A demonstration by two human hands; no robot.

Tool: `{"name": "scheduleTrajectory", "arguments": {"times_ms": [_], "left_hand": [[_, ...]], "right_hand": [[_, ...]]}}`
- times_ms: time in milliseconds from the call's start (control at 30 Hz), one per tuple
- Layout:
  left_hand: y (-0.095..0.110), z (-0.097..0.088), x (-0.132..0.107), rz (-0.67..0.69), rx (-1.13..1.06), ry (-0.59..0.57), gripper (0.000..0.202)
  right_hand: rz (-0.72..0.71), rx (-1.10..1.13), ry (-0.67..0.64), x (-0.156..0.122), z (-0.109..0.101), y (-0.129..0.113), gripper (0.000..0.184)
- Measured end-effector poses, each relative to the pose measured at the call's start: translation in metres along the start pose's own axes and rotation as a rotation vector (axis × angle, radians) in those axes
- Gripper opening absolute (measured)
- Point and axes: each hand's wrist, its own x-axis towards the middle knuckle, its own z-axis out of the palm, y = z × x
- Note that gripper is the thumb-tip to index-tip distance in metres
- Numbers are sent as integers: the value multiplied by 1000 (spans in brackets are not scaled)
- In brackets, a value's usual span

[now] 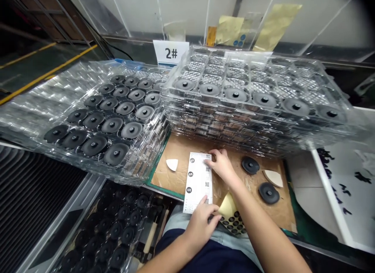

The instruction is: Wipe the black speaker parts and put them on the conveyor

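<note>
A white label sheet (197,177) printed with black dots and small codes lies on the brown board in front of me. My right hand (221,165) grips its upper right edge between bent fingers and thumb. At its lower right corner, my left hand (202,220) has one finger on the paper; thumb and another finger are pinched together, what is between them is unclear. Touching or close beside those fingertips is a curled yellow sheet (230,206) with round black stickers. Two black round discs with central knobs, one upper (250,165) and one lower (268,193), lie right of my hands.
Clear plastic trays of black discs are stacked at left (96,144) and behind (234,95). Cream wedge-shaped pieces lie left (172,164) and right (274,178) on the brown board (164,181). A white bin (360,210) at right holds small black parts. Another disc tray (105,230) sits lower left.
</note>
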Motion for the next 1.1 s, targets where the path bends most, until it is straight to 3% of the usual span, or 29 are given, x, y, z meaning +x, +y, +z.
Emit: {"name": "scheduleTrajectory", "arguments": {"times_ms": [100,400,700,900,1033,1100], "left_hand": [[-1,0,0,14,20,0,10],[2,-1,4,-18,27,4,10],[5,-6,6,-64,-30,16,10],[2,-11,11,-170,-104,74,8],[-2,-16,14,-216,-182,94,8],[-4,-20,16,-230,-232,81,13]], "right_hand": [[6,17,-48,9,2,0,23],[8,198,-170,12,-1,9,23],[81,348,-105,16,8,13,23],[78,362,-70,18,9,5,25],[6,338,-67,-2,-10,2,28],[-52,324,-149,-21,-28,7,23]]}}
